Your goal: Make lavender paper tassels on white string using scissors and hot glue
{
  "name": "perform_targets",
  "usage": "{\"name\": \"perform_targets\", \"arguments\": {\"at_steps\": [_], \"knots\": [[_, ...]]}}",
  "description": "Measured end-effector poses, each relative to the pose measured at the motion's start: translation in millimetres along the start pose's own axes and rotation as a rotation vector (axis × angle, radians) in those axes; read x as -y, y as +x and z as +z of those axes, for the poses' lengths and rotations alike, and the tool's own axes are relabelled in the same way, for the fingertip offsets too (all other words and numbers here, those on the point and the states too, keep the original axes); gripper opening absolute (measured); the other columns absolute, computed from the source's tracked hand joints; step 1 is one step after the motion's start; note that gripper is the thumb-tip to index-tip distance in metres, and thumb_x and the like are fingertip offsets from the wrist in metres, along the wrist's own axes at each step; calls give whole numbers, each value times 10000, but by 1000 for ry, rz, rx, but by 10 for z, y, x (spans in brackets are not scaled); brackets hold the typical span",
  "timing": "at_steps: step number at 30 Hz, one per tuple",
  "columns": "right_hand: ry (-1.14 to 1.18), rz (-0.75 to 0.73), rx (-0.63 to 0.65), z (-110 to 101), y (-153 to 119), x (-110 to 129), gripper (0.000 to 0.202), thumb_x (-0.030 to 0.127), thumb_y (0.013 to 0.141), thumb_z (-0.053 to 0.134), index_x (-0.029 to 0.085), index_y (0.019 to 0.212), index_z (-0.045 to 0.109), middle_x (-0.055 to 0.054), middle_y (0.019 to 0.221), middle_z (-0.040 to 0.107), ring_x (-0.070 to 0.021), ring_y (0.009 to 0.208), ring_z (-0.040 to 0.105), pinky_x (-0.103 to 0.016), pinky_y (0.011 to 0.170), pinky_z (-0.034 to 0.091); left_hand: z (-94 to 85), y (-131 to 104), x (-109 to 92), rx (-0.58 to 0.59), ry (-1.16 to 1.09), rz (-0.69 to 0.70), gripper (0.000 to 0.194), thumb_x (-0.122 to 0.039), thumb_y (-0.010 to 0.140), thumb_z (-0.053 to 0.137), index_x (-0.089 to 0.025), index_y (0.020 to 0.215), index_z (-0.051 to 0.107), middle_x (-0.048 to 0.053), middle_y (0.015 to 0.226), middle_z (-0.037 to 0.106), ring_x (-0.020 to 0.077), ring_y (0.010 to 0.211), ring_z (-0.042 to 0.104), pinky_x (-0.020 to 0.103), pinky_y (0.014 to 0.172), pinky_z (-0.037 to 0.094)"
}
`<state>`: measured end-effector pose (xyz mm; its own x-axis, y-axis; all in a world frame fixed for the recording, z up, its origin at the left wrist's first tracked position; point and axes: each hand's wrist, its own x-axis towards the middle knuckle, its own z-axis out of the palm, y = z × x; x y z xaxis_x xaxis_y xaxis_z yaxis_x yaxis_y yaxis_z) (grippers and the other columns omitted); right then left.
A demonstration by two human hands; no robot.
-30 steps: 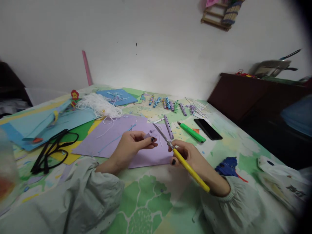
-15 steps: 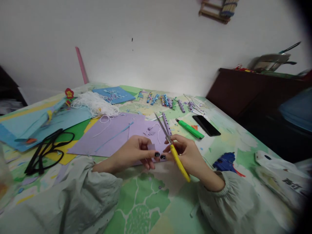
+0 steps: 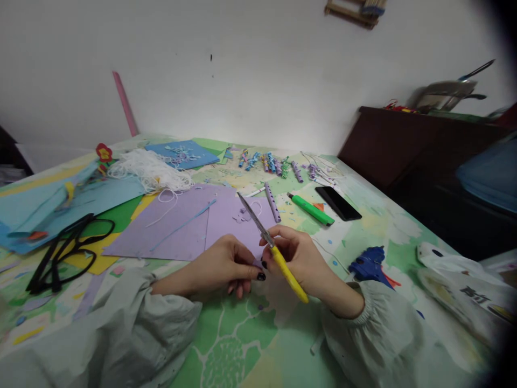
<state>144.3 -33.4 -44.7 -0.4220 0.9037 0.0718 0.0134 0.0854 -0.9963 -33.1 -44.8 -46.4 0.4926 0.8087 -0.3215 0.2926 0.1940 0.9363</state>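
In my right hand (image 3: 297,258) are scissors (image 3: 287,274) with yellow handles, their closed-looking blades pointing up and to the left. My left hand (image 3: 230,264) pinches a small piece of purple paper (image 3: 257,263), mostly hidden by the fingers. The fingertips of both hands meet around this piece, above the table's front part. Just beyond them lie sheets of purple paper (image 3: 177,234) with small purple scraps (image 3: 242,216) on top. A purple paper roll with dark spots (image 3: 272,202) rests past the scissor blades.
To the right are a green utility knife (image 3: 311,209), a black phone (image 3: 338,203), a blue glue gun (image 3: 367,263) and a plastic bag (image 3: 464,291). Leftward lie white yarn (image 3: 151,170), black-framed glasses (image 3: 68,253) and blue paper (image 3: 117,196). Several decorated paper rolls (image 3: 270,163) sit at the back.
The purple piece between my fingers has turned and now shows less. My hands have drawn closer together, with the scissors still in the right. The view has shifted slightly.
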Motion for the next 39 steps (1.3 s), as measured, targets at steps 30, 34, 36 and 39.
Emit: {"name": "perform_targets", "arguments": {"at_steps": [30, 34, 36, 39], "knots": [[-698, -151, -21, -139, -52, 72, 270, 316, 655, 766, 191, 732, 538, 67, 570, 436, -87, 522, 351, -228, 477, 260, -189, -1, -48, -377, -391, 343, 136, -260, 755, 720, -138, 702, 696, 9, 641, 667, 45, 459, 500, 158, 423, 354], [-698, -149, -20, -136, -57, 74, 259, 308, 658, 762, 188, 723, 541, 71, 555, 423, -85, 518, 345, -227, 478, 254, -178, -3, -60, -378, -383, 344, 141, -267, 757, 722, -138, 704, 704, 9, 643, 662, 47, 470, 495, 164, 430, 346], [-694, -151, -21, -133, -57, 76, 255, 309, 660, 760, 186, 720, 544, 72, 551, 419, -85, 518, 345, -226, 477, 252, -174, 0, -56, -378, -379, 345, 139, -266, 764, 719, -138, 712, 711, 12, 652, 667, 47, 480, 500, 163, 437, 348], [-691, -145, -17, -129, -52, 78, 251, 315, 666, 756, 184, 723, 550, 72, 547, 411, -85, 516, 344, -226, 471, 245, -176, 5, -43, -370, -387, 347, 125, -260, 771, 715, -142, 730, 720, 13, 663, 676, 46, 488, 506, 161, 449, 356]]}}
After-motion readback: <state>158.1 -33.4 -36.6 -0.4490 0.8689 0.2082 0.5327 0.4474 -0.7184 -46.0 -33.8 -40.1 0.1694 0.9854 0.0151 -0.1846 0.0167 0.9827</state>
